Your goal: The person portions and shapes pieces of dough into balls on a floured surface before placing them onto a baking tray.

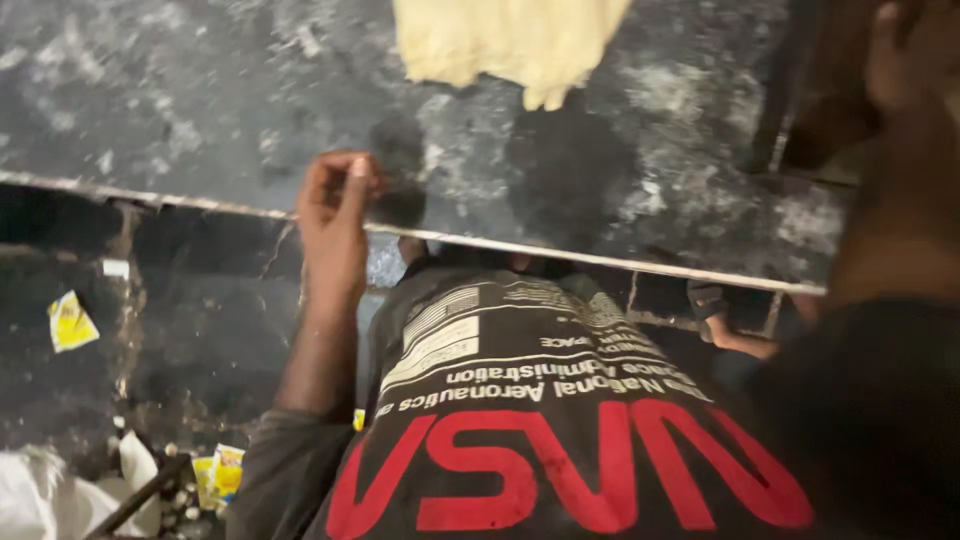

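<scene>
A pale flattened sheet of dough (510, 40) lies on a dark, flour-dusted worktop (200, 110) at the top of the view. My left hand (335, 215) is raised at the worktop's metal front edge (600, 262), its fingers curled together with nothing visible in them. It is well short of the dough, below and to the left of it. My right hand (895, 50) is a blurred dark shape at the top right corner, close to the camera and partly cut off. Its fingers cannot be made out. My dark shirt with red letters (560, 430) fills the lower middle.
Below the worktop is a dark, dirty floor (200, 330). A yellow wrapper (70, 322) lies on it at the left, with more yellow packets (220, 472) and a white bag (30, 500) at the bottom left. A foot in a sandal (722, 320) shows under the edge at right.
</scene>
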